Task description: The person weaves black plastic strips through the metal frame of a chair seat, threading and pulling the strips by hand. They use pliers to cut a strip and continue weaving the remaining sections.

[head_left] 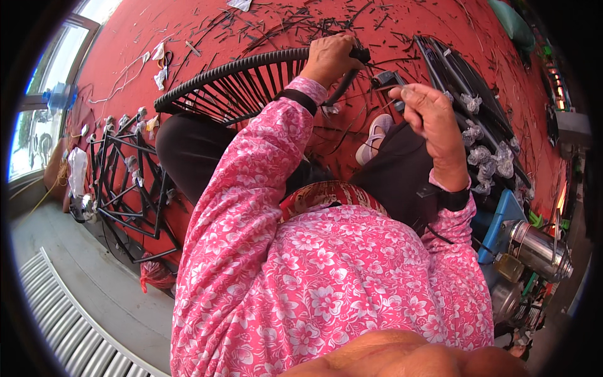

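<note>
My left hand (331, 61) is closed round the right end of a curved black frame (242, 66). Dark strips wind closely around its rim, and more strips run across it like slats. It leans over my bent left leg. To the right, my raised right hand (434, 125) has its fingers pinched together, with a thin dark strip (380, 88) at the fingertips. That strip stretches toward the frame; where its far end goes, I cannot tell. Just beyond the right fingertips lies a small dark tool-like object (384, 80) on the floor, its kind unclear.
Cut black strip scraps (270, 38) litter the red floor (135, 50). Bare black metal frames (129, 188) stand at left. Black tubes with plastic-wrapped ends (465, 94) lie at right, near a blue box (499, 226) and a metal flask (537, 248). A ribbed radiator (69, 327) is lower left.
</note>
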Demonstrator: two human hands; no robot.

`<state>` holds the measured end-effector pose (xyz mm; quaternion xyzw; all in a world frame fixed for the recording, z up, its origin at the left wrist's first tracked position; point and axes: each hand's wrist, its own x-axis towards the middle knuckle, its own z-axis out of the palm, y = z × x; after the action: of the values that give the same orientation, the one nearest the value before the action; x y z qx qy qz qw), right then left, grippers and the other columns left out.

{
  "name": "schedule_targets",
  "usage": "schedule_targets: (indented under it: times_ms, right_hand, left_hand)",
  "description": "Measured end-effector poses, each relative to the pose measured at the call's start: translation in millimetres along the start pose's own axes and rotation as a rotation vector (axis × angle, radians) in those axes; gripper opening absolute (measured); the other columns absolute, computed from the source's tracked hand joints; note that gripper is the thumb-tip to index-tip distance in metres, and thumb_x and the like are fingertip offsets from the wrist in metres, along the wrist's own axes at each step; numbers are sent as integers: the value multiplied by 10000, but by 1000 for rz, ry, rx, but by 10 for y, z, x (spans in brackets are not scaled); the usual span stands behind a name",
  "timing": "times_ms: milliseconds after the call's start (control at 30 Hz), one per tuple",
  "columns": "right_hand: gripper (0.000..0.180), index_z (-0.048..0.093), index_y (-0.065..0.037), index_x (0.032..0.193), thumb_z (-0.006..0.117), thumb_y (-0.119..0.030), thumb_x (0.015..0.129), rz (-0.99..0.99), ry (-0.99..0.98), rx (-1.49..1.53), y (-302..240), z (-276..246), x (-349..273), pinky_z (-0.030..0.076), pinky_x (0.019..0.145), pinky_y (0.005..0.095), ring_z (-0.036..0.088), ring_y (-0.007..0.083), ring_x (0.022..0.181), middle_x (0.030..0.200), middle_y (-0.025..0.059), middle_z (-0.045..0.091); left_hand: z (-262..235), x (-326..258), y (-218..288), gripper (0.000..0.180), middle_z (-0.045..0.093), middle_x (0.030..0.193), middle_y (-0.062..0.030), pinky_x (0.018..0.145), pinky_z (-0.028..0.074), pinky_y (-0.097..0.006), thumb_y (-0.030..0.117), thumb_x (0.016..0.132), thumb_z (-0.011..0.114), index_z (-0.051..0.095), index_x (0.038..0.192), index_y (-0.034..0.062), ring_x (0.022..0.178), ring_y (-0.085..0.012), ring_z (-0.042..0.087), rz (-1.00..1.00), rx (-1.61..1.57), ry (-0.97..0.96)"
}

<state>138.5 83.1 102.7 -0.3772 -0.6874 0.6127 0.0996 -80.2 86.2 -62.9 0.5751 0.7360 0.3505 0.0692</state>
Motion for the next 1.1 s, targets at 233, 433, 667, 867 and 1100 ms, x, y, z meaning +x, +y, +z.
schedule_targets:
  times_ms: [233, 433, 667, 867, 1100]
  right_hand:
    - [294, 697, 23, 1067, 577, -242, 1021, -106, -66, -17, -148, -212, 356, 202, 431, 184, 296, -17, 482, 586, -103, 395]
    - [293, 686, 35, 1093, 582, -228, 1017, -134, -108, -19, -186, -286, 517, 193, 422, 177, 275, -22, 470, 590, -105, 388]
    - [279, 675, 50, 1097, 587, -202, 1016, -202, -189, 104, -49, -460, 580, 215, 442, 164, 304, -21, 473, 587, -95, 413]
    - [292, 666, 62, 1106, 601, -206, 1010, -189, -223, 161, -5, -531, 483, 236, 457, 158, 320, -23, 490, 634, -86, 491]
    - [281, 676, 52, 1098, 626, -197, 978, -199, -178, 107, -45, -530, 402, 266, 482, 159, 331, -23, 530, 844, -43, 646]
  left_hand:
    - [-85, -187, 99, 557, 735, 986, -127, 819, 542, -424, 399, 708, 844, 690, 1143, 88, 941, -329, 705, 57, -66, -53]
    - [-190, -368, 248, 440, 725, 939, -140, 781, 545, -434, 323, 705, 838, 676, 1005, 45, 920, -339, 704, -16, -147, -53]
    - [-236, -506, 330, 316, 712, 911, -112, 747, 548, -420, 251, 721, 807, 713, 957, 62, 860, -336, 696, 80, -286, 26]
    - [-404, -611, 349, 321, 727, 951, -111, 739, 565, -356, 170, 759, 817, 733, 1043, 45, 866, -298, 721, 102, -306, -2]
    - [-386, -630, 469, 384, 726, 931, -85, 737, 561, -376, 320, 743, 853, 735, 1017, 78, 853, -289, 719, 151, -126, 21]
